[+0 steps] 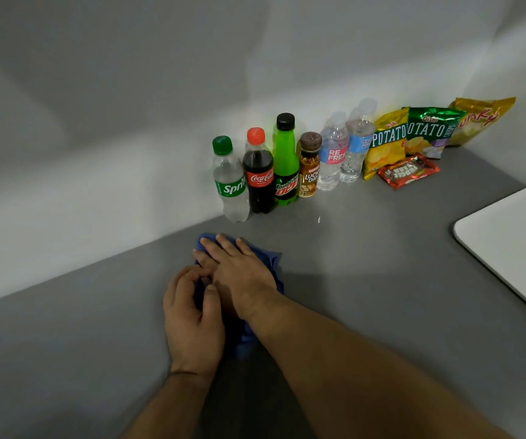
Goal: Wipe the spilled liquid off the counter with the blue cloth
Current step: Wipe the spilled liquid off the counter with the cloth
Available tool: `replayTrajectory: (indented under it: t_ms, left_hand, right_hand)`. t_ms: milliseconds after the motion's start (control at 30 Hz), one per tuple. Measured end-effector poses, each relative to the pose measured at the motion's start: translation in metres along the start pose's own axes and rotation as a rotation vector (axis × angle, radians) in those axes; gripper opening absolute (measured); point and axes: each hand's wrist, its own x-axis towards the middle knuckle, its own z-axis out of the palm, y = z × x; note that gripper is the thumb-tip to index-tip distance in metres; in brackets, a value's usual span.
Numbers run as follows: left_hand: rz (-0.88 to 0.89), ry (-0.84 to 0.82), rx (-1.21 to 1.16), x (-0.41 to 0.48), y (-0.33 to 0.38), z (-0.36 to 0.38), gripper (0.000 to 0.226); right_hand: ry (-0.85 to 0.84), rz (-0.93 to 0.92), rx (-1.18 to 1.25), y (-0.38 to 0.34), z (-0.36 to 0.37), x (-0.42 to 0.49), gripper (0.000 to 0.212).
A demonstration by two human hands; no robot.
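While flat right hand [239, 274] presses blue cloth [269, 256], left hand [192, 312] pinching it, wiping looks underway; next, sweep up to the mid-frame droplet [318, 219].

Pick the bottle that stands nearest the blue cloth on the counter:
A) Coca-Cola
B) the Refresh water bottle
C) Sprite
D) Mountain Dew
C: the Sprite bottle stands at the left end of the row, just beyond the blue cloth, while the other bottles stand farther to the right.
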Motion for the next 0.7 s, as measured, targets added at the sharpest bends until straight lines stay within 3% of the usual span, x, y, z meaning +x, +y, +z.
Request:
replayTrajectory:
  t_ms: [233, 400, 700]
  left_hand:
    - [0.003, -0.004, 0.054, 0.016, 0.017, 0.028, 0.036]
    - [0.014, -0.022, 0.074, 0.013, 0.016, 0.038, 0.035]
    - [0.067, -0.209, 0.339, 0.011, 0.015, 0.044, 0.039]
  right_hand:
    - [-0.020, -0.049, 0.061, 0.028, -0.008, 0.016, 0.071]
    - [0.098, 0.001, 0.090, 0.051, -0.007, 0.002, 0.064]
    - [0.217, -0.013, 0.144, 0.087, -0.014, -0.022, 0.058]
